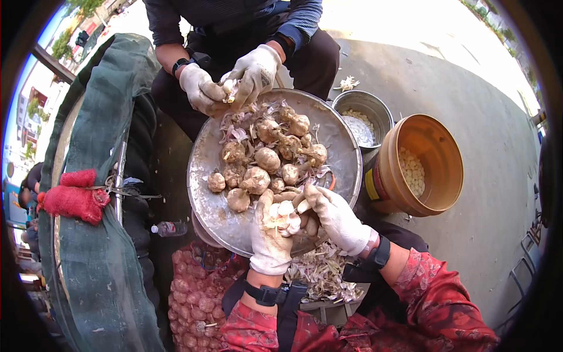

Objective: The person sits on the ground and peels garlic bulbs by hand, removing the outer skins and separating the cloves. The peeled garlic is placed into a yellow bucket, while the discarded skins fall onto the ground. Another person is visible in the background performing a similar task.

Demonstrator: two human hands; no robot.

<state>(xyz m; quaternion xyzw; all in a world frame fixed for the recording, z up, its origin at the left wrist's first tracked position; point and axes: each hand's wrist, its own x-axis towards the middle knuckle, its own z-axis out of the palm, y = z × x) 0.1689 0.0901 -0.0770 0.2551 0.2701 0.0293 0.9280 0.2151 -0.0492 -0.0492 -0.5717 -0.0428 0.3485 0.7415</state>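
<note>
My left hand, in a white knit work glove, holds a partly split garlic bulb with its pale cloves showing. Against the right side of that bulb, the gloved fingers of my right hand pinch a peeled-looking clove. Both hands are over the near rim of a round metal tray. Several whole, dirt-marked garlic bulbs lie on the tray among papery skins. Part of my left fingers is hidden behind the bulb.
Across the tray a person's gloved hands hold another garlic piece. At right stand a metal pot and an orange-brown bucket, both with cloves inside. A red mesh sack of garlic and a plastic bottle are at left.
</note>
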